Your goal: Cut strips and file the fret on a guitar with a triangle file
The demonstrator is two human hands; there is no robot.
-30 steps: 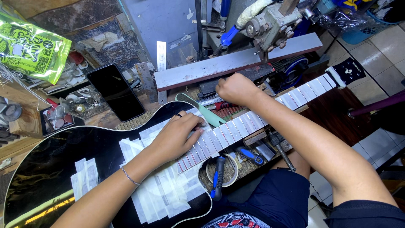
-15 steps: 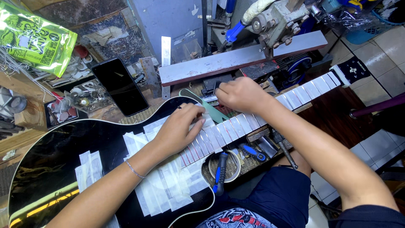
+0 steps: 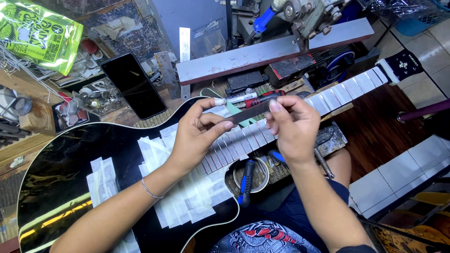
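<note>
A black electric guitar body [image 3: 70, 173] lies across my lap, patched with strips of white masking tape [image 3: 187, 197]. Its neck [image 3: 337, 96] runs up to the right, its fretboard taped between the frets. Above the fretboard, both hands hold a thin flat grey metal strip [image 3: 251, 111]. My left hand [image 3: 199, 133] pinches its left end between thumb and fingers. My right hand [image 3: 290, 129] grips its right end.
A black phone [image 3: 133, 84] and a green packet [image 3: 35, 35] lie on the cluttered bench at the back left. A steel ruler [image 3: 184, 47], a long grey bar [image 3: 262, 51] and a machine [image 3: 304, 11] stand behind. A blue-handled tool [image 3: 246, 182] and a tape roll [image 3: 260, 175] sit below the neck.
Both hands have lifted off the taped fretboard and come together above it, now holding the metal strip between them. The view has shifted slightly.
</note>
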